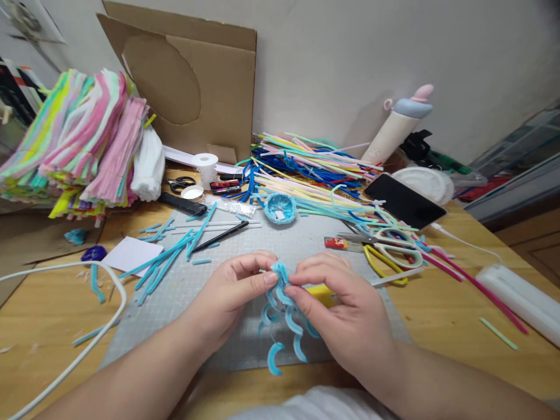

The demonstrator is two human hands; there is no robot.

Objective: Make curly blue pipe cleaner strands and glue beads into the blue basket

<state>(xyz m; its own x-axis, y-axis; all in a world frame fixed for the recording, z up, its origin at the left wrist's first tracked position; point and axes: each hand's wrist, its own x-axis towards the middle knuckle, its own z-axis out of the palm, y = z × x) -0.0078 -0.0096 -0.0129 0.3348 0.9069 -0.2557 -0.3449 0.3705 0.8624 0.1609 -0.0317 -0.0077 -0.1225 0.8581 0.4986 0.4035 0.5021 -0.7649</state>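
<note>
Between my two hands, above the grey cutting mat [175, 315], is a bunch of curled light-blue pipe cleaners [284, 291]. Thumb and fingers of my left hand [230, 289] pinch its top from the left. My right hand [343, 300] grips the same bunch from the right, fingers closed. Several wavy ends dangle below, one curl [275, 359] hanging lowest on a thin strand. Part of a yellow object [321, 293] shows behind my right fingers. Farther back on the mat sits a small round fuzzy blue piece [280, 209].
Cut blue pipe cleaners [168, 265] and a black pen [221, 235] lie left. White-handled scissors [396, 240], a lighter [341, 244] and a phone [406, 199] lie right. A white cable [120, 286] curves at left. Bundled pipe cleaners [83, 134] and cardboard [219, 87] stand behind.
</note>
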